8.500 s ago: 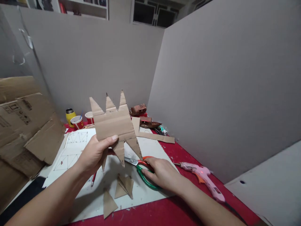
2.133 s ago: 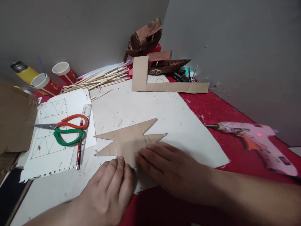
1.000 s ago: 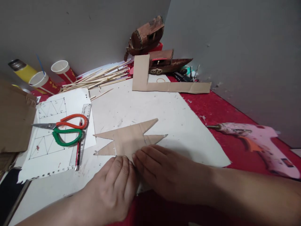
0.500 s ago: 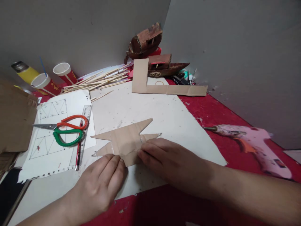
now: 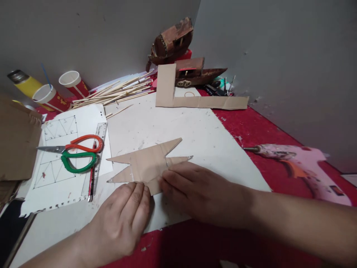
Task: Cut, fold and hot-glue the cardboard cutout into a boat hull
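Note:
A tan cardboard cutout [image 5: 149, 160] with pointed tips on both sides lies flat on a white board [image 5: 200, 130]. Clear glue-like streaks run along its inner seams. My left hand [image 5: 122, 219] is closed at the near left edge of the cutout, its fingertips curled out of sight. Opposite it, my right hand [image 5: 200, 195] pinches the near right edge, with the fingers pressed together. Part of the near edge is hidden under both hands.
Left are scissors [image 5: 79, 153], a ruler [image 5: 99, 160], a pencil [image 5: 91, 178] and a drawn sheet [image 5: 60, 149]. A pink glue gun [image 5: 301, 163] lies right. Behind are wooden sticks [image 5: 114, 93], an L-shaped cardboard piece [image 5: 209, 102], paper cups [image 5: 52, 98] and model boats [image 5: 200, 72].
The view has shifted slightly. Both hands stay at the cutout's near edge, with the right hand a little further left along it.

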A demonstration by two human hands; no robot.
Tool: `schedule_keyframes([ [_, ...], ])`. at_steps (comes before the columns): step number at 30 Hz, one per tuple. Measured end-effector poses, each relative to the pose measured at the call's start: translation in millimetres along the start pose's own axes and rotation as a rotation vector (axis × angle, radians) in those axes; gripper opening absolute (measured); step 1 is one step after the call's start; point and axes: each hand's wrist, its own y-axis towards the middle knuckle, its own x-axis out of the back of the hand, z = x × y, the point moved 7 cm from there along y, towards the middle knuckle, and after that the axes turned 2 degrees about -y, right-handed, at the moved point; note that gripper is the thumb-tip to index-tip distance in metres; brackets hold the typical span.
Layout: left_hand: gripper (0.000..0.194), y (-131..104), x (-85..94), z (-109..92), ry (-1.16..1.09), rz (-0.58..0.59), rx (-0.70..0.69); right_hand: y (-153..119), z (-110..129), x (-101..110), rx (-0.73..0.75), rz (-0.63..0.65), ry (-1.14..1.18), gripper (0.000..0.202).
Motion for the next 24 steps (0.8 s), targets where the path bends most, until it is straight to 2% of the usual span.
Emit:
schedule_keyframes([
  [8, 0.028, 3.2, -1.3, 1.2, 0.003, 0.01, 0.01, 6.3, 6.0, -3.4, -0.033, 0.023, -0.006, 0.025],
  [12, 0.028, 2.3, -1.0, 4.8, -0.036, -0.002, 0.022, 8.3, 7.0, -4.9, -0.078, 0.096, 0.044, 0.021],
  [16, 0.027, 8.0, 1.0, 19.9, -0.212, 0.0, 0.085, 14.8, -2.1, -7.4, -0.151, 0.203, 0.149, 0.017],
  [19, 0.023, 18.3, 0.7, 37.0, -0.395, 0.061, 0.178, 16.1, -18.8, -13.7, -0.288, 0.287, 0.297, 0.022],
  [24, 0.019, 29.6, -12.1, 66.1, -0.681, 0.328, 0.453, 18.0, -43.2, -16.6, -0.403, 0.318, 0.42, 0.017],
])
